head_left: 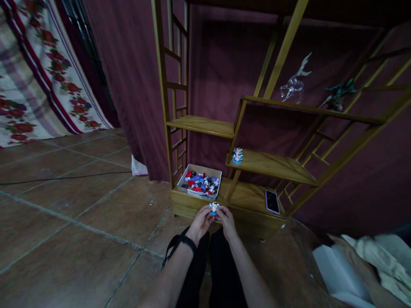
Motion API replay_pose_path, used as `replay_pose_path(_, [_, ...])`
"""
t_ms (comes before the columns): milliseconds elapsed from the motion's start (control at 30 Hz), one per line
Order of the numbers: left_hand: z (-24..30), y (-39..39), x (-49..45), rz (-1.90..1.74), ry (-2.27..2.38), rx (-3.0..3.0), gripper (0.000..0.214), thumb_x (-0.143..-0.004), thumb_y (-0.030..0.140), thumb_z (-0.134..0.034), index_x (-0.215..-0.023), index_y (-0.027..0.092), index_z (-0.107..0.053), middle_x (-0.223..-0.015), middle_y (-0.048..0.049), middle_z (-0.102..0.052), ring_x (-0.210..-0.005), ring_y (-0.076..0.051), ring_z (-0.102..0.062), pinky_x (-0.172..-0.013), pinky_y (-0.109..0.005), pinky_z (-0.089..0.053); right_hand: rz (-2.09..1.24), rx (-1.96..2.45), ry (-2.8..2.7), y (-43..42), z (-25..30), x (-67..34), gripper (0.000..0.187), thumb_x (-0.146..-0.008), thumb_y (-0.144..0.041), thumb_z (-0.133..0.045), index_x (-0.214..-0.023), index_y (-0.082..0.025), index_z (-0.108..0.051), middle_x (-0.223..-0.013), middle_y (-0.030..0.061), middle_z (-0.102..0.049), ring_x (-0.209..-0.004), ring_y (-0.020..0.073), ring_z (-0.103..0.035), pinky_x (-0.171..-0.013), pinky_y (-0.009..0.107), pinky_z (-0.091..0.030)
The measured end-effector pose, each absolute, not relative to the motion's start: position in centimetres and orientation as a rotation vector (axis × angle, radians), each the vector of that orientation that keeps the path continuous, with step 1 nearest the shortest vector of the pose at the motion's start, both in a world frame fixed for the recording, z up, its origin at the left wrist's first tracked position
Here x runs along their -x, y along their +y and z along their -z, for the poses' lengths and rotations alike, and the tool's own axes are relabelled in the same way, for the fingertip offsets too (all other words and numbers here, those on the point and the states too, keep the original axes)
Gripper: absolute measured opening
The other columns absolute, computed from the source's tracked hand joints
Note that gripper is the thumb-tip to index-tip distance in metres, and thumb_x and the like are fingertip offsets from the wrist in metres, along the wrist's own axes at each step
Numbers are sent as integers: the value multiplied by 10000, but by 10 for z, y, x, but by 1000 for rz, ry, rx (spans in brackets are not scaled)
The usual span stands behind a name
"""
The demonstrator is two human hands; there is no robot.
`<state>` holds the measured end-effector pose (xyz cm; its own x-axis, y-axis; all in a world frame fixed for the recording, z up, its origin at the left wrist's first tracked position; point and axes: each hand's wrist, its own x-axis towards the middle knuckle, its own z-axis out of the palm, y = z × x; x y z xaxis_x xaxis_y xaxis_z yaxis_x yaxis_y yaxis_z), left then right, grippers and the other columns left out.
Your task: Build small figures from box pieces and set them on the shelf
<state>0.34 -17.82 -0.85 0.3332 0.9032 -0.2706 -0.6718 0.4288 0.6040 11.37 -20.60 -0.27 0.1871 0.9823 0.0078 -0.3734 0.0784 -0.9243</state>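
Note:
Between my left hand and my right hand is a small toy figurine with a blue base and a white and blue body. The fingers of both hands are closed on its sides, and it is upright just in front of the low shelf edge. Beyond my hands to the left, a shallow cardboard box holds many small red, purple, black and white figurines. More figurines with a similar blue base stand at the left end of the middle shelf.
A wooden shelf unit rises ahead, with a phone on its bottom board. On the upper shelf are a clear deer ornament and a dark green ornament. A white box lies at right; a cable crosses the tiled floor.

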Motion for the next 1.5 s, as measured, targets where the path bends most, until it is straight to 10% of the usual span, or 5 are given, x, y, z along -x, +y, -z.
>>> replay_pose_path(1500, [12,-178,-7,-1085,672,-394,142,-741,131,-613,-883,122,-610,-652,-29,-640,-518,-81,-576,-558,-193,-487,-1131,1117,-725,-206,1,-111,292,-601,-385,-684,-825,-198,-668,-859,32,-677,-796,197,-614,-696,311,-506])
